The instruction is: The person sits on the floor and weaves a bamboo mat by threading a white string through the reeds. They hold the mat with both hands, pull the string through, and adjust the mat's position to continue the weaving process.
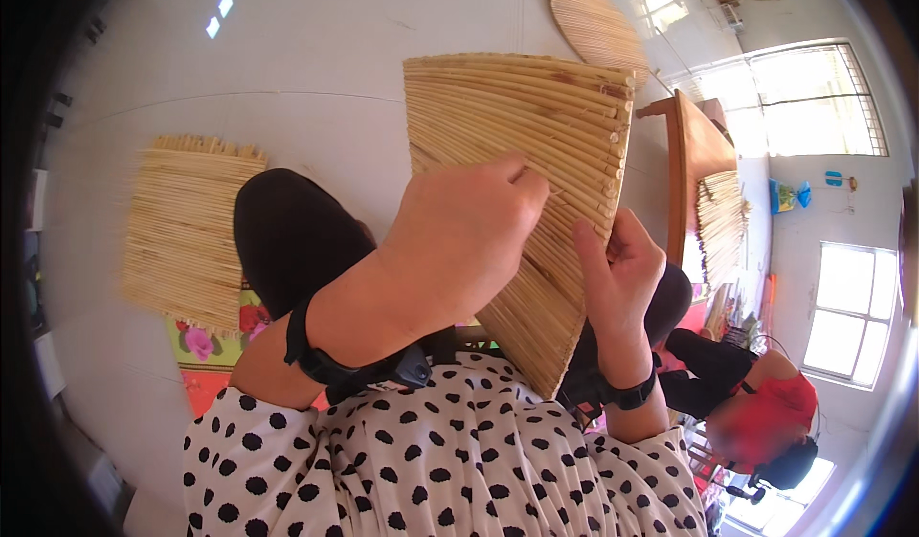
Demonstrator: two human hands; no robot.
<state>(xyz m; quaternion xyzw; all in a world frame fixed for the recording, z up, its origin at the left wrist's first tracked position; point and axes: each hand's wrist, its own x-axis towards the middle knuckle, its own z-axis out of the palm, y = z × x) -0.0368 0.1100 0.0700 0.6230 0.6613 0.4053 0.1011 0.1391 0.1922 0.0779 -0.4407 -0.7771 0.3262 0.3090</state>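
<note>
A stiff panel of straw-coloured reed stalks (565,125), laid side by side, is tilted in front of me above my lap. Along its right edge show the round cut ends of the stalks. My left hand (469,231) is closed over the face of the panel, its fingertips pinched together near the middle; what they hold is too small to make out. At the lower right edge, my right hand (624,274) grips the panel between thumb and curled fingers. Black straps circle both my wrists, and the left one carries a small dark device (407,369).
Another reed panel (182,231) lies to the left, partly over a floral cloth (199,344). An oval reed panel (593,25) rests on the floor at the far right. A wooden table (704,145) stands right, with more bundled reeds (721,226). A person in red (766,422) sits lower right.
</note>
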